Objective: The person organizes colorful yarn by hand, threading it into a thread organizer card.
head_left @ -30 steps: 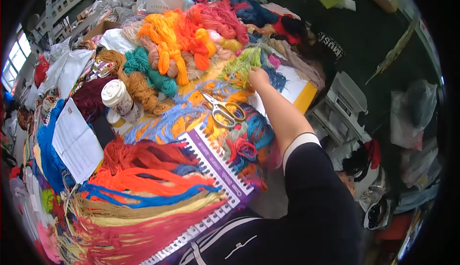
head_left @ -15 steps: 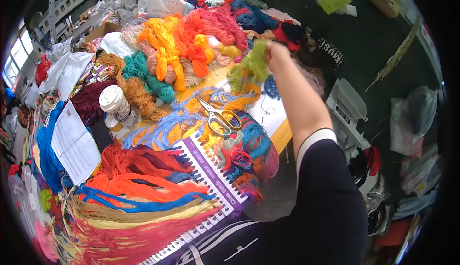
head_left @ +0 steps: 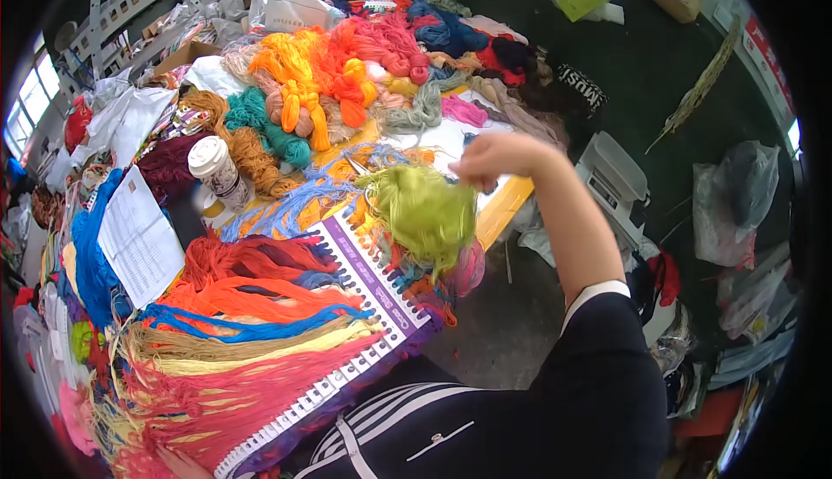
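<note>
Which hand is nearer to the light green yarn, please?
Right. The right hand holds the light green yarn at its upper right. The left hand is farther away, near the picture's bottom edge, beside pinkish-red threads.

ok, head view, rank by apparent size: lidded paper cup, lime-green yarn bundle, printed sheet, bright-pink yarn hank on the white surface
1. Lime-green yarn bundle and printed sheet: too close to rank, bundle edges blurred
2. Lidded paper cup
3. Bright-pink yarn hank
</note>
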A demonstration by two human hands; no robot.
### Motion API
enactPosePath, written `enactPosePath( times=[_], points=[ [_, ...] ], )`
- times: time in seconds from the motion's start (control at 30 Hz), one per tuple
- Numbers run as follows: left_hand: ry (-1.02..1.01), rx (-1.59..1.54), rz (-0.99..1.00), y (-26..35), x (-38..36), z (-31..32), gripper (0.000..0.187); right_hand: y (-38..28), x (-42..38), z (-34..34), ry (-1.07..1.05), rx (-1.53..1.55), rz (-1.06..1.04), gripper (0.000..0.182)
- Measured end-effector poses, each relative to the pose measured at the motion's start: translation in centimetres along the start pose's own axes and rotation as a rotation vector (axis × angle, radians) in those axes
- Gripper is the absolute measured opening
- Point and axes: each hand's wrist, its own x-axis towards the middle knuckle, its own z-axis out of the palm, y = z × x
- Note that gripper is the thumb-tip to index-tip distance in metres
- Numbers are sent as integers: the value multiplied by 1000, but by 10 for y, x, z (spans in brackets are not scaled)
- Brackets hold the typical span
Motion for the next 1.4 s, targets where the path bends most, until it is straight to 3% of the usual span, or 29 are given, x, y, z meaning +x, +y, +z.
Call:
enactPosePath(
  times=[0.07, 0.17, 0.27, 0.47, 0.5, 0.57, 0.63, 0.7, 0.73, 0.77, 0.8, 0.87, 0.93, 1.0, 1.07, 1.1, 1.17, 1.2, 1.23, 1.3, 1.33, 1.4],
  points=[
    [-17, 14, -23, -2, -1, 3, 49, 36, 16, 20, 136, -283, 195, 43],
    [-12, 35, -51, 8, 1, -2, 47, 75, 33, 38, 311, -558, 206, 42],
    [-5, 29, -39, 63, 1, -45, 47, 79, 48, 60, 620, -186, -58, 44],
    [-77, -38, -28, 73, 3, -61, 54, 56, 79, 105, 392, 231, -175, 74],
    [-58, -45, -38, 52, 5, -46, 53, 47, 81, 116, 480, -17, -245, 73],
    [-154, -72, -76, 79, 15, -76, 51, 26, 66, 141, 625, -153, -278, 58],
    [-126, -77, -90, 118, 22, -102, 46, 18, 65, 168, 844, -112, -484, 48],
    [-5, -89, 67, 165, 29, -133, 43, -1, 45, 182, 993, -272, -674, 39],
    [-49, -103, 84, 195, 34, -153, 37, -9, 36, 189, 1029, -251, -757, 37],
    [-47, -262, 81, 213, 34, -157, 40, -15, 27, 195, 1061, -231, -841, 35],
    [-45, -423, 77, 228, 34, -155, 43, -21, 16, 199, 1063, -234, -904, 34],
    [-280, -671, 276, 254, 37, -146, 41, -32, -10, 208, 1096, -202, -949, 33],
    [-385, -996, 334, 299, 31, -134, 40, -32, -21, 228, 1044, -121, -1023, 33],
    [-717, -1237, 397, 350, 26, -141, 57, -36, -36, 241, 1010, -52, -1156, 32],
    [-745, -1610, 477, 403, 10, -141, 69, -38, -47, 252, 860, 5, -1294, 30],
    [-953, -1574, 361, 411, 3, -149, 80, -40, -56, 253, 805, -23, -1339, 26],
    [-953, -1232, 735, 404, 5, -123, 86, -39, -58, 261, 657, 38, -1380, 27],
    [-955, -1229, 738, 401, 2, -121, 86, -35, -60, 258, 598, 45, -1348, 34],
    [-913, -1323, 677, 399, -1, -120, 85, -33, -60, 252, 598, 48, -1348, 34],
    [-818, -1500, 549, 397, -4, -118, 83, -27, -55, 237, 353, 103, -1144, 42],
    [-782, -1600, 478, 394, 2, -132, 82, -15, -46, 230, 517, 208, -1168, 40],
    [-753, -1837, 369, 353, 21, -129, 80, 11, -27, 200, 722, 130, -880, 30]
  ],
)
